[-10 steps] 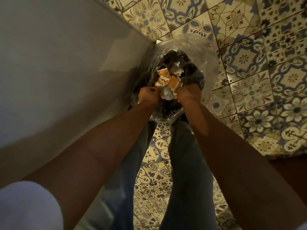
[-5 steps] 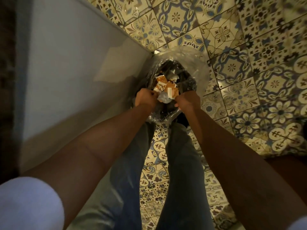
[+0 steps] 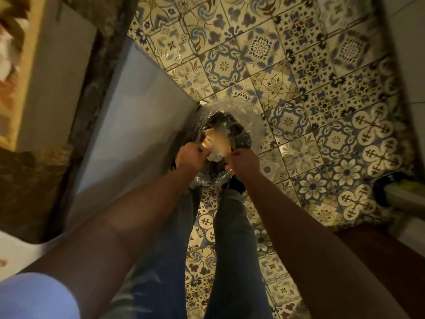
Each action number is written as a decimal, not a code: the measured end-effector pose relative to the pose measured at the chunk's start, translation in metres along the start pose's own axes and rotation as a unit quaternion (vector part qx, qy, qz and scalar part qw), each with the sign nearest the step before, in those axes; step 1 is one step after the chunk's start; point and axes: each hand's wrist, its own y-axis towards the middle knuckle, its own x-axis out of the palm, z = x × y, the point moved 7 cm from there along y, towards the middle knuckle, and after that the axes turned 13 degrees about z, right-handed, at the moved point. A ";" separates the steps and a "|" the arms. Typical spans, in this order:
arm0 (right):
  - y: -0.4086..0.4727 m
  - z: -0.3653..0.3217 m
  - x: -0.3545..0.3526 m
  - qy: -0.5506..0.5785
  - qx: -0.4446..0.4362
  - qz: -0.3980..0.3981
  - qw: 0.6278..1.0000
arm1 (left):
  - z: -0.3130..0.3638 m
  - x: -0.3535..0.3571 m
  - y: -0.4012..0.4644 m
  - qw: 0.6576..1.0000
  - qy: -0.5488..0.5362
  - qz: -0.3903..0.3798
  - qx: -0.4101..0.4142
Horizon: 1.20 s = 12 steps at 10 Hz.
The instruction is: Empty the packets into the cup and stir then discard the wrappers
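Note:
A bunch of orange and white wrappers [image 3: 217, 143] hangs blurred over the dark trash bin, which is lined with a clear plastic bag [image 3: 255, 127] and stands on the floor against the cabinet. My left hand [image 3: 192, 157] is closed on the bunch's left side. My right hand [image 3: 243, 161] is closed on its right side. Both fists sit just above the bin's near rim. The wrappers and my hands hide what lies inside the bin. No cup is in view.
A white cabinet front [image 3: 142, 107] runs along the left under a dark stone countertop [image 3: 92, 65]. Patterned floor tiles [image 3: 299, 65] spread to the right. My legs in jeans [image 3: 230, 238] stand just before the bin. A yellow and white object [image 3: 402, 192] lies at the right edge.
The view has pulled up and back, so the bin looks smaller and the countertop shows. Both hands stay closed on the wrappers over the bin, and the wrappers now look blurred.

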 end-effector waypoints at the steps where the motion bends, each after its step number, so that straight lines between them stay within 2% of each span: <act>1: -0.001 0.005 0.010 -0.016 -0.002 -0.017 1.000 | -0.005 0.006 0.001 1.000 -0.012 -0.007 -0.009; 3: -0.019 0.022 0.016 0.036 0.011 -0.003 0.999 | -0.010 0.000 -0.005 1.000 -0.030 0.004 0.002; 4: -0.032 0.020 0.002 0.086 0.044 0.027 0.995 | -0.007 -0.015 -0.015 0.999 -0.048 0.013 0.019; 7: -0.070 -0.022 -0.068 0.141 0.021 0.075 0.987 | 0.016 -0.057 -0.053 0.996 -0.020 0.027 0.079; 10: -0.058 0.010 -0.028 0.151 0.018 0.041 0.988 | 0.009 -0.009 -0.030 0.998 0.012 0.024 0.051; 12: -0.064 0.018 -0.031 0.148 0.013 0.058 0.987 | 0.000 -0.025 -0.034 0.997 0.006 0.039 0.073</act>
